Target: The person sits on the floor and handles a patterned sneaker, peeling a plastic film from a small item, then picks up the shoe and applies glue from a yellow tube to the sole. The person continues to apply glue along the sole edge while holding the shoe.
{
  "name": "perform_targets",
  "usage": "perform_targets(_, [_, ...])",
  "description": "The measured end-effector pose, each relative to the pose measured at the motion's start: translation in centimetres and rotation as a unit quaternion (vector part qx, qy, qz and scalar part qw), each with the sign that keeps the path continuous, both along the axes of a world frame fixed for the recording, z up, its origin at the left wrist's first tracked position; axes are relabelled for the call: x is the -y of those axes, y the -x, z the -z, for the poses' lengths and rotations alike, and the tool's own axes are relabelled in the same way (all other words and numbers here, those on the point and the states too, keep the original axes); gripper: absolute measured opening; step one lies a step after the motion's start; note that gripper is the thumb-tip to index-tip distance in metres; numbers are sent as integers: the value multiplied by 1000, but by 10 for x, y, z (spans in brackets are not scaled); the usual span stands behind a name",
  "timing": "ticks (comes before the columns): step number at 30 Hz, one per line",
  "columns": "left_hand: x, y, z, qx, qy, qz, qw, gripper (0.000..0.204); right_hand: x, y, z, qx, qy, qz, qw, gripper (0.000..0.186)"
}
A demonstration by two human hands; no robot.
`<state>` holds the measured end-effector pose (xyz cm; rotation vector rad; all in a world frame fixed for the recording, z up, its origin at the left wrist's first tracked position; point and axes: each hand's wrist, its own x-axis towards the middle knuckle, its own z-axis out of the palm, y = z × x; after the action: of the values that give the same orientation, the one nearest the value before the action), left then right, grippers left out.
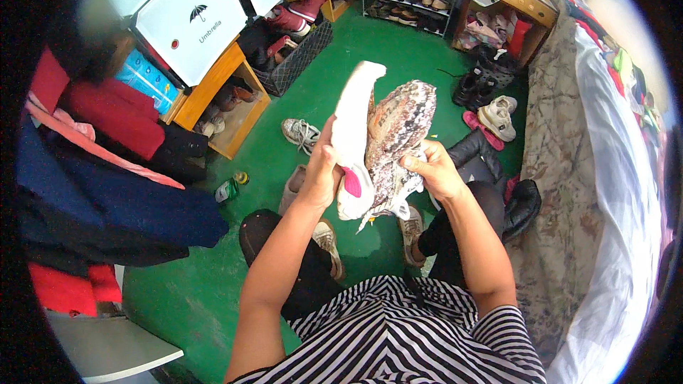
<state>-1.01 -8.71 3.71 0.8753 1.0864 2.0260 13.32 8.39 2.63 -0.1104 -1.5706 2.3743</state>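
Beyond held shoes (pixel 402 119), black crate (pixel 302 61), footwear (pixel 282 45) inside

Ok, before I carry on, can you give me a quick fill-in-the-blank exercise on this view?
1. The white shoe in the left hand shows a ____ patch inside.
2. The mottled shoe is held in the person's ____ hand.
3. The colour of the floor is ____.
4. The person's top has a pattern of black and white ____.

Missing words: pink; right; green; stripes.
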Motion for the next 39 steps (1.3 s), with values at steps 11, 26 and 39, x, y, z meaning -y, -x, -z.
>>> perform_targets(11, [-9, 3, 11, -80, 27, -11, 996, 105, 1, 3, -17, 22, -196, 0, 980, 35])
perform_targets(26, [-25, 7, 18, 3, -74, -108, 991, 86, 18, 4, -20, 13, -354, 132, 926, 17])
perform_targets(39, [-31, 14, 25, 74, -81, -113, 987, 88, 26, 6, -18, -26, -345, 190, 919, 13])
